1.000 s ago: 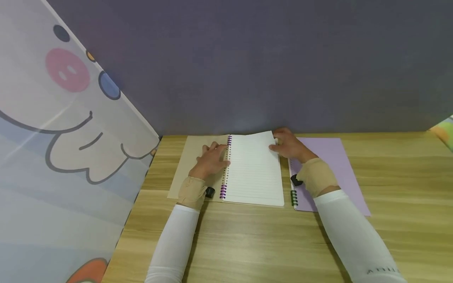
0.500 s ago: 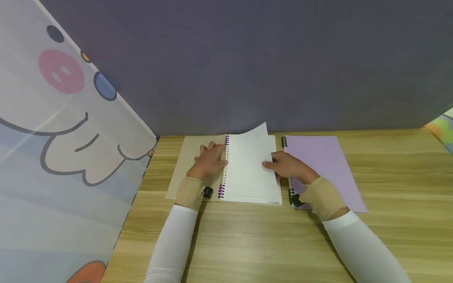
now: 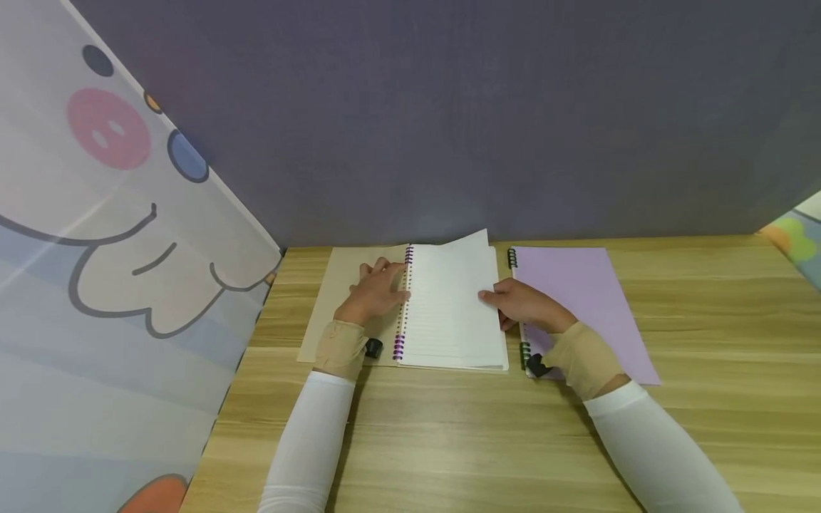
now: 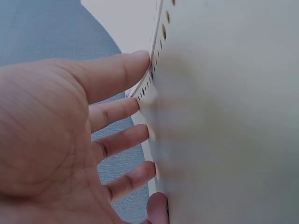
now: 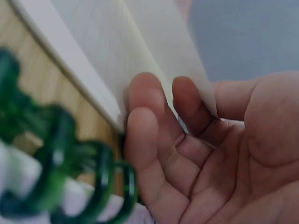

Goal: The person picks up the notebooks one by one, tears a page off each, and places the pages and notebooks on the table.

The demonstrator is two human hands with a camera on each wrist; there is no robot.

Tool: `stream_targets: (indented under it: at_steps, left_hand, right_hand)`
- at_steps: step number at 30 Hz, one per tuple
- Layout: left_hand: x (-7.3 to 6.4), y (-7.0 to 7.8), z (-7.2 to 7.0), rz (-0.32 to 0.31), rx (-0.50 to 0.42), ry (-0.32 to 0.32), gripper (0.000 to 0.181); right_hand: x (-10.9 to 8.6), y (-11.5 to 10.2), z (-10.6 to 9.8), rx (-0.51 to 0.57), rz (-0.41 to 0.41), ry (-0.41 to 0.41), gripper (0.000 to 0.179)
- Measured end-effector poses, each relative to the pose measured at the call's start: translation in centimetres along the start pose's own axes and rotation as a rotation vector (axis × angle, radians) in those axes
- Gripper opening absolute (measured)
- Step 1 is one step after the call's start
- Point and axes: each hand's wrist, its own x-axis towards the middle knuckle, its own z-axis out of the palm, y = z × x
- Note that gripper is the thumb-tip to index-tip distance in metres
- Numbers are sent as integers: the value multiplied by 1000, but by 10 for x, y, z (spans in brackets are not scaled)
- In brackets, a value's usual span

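A spiral notebook (image 3: 449, 335) lies spread on the table, its cream inside cover (image 3: 323, 306) to the left and a purple coil (image 3: 399, 345) along the middle. Across that coil and the cover my left hand (image 3: 375, 291) rests with fingers spread; in the left wrist view its fingertips (image 4: 135, 179) touch the cover beside the punched holes. At the right edge my right hand (image 3: 529, 305) pinches a lined page (image 3: 449, 278), thumb in front and a finger behind. The page's top corner bends upward. In the right wrist view the pinched page (image 5: 173, 42) stands apart from the sheets beneath.
A lilac notebook (image 3: 577, 292) with a green coil (image 3: 525, 354) lies just right, partly under my right wrist. Behind the wooden table (image 3: 449, 434) stands a dark grey panel (image 3: 487, 128). A cartoon-printed wall (image 3: 160, 370) borders the left side.
My right hand has slid from the page's upper right corner down to its right edge. That page's top corner has risen and bent. The left hand has stayed in place.
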Motion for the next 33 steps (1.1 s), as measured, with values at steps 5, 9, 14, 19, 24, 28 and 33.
stream_targets:
  at_steps: [5, 9, 14, 19, 24, 28, 33]
  left_hand:
    - [-3, -1, 0, -8, -6, 1, 59]
    - [-2, 0, 0, -16, 6, 4, 54]
    - [1, 2, -2, -29, -4, 6, 57]
    - [6, 4, -2, -76, 13, -10, 55]
    - [13, 11, -5, -60, 50, -7, 48]
    - [19, 13, -7, -33, 69, 7, 44]
    - [26, 13, -5, -28, 88, 30, 44]
  right_hand:
    - [0, -1, -1, -16, 8, -20, 38]
    - [1, -1, -4, -25, 3, -31, 37]
    - [1, 2, -6, -43, 10, -26, 38]
    - [2, 4, -4, -45, 5, -38, 38]
    - [-2, 9, -4, -42, 24, -36, 38]
    - [-4, 11, -5, -48, 17, -28, 38]
    - [-5, 11, -6, -50, 19, -26, 37]
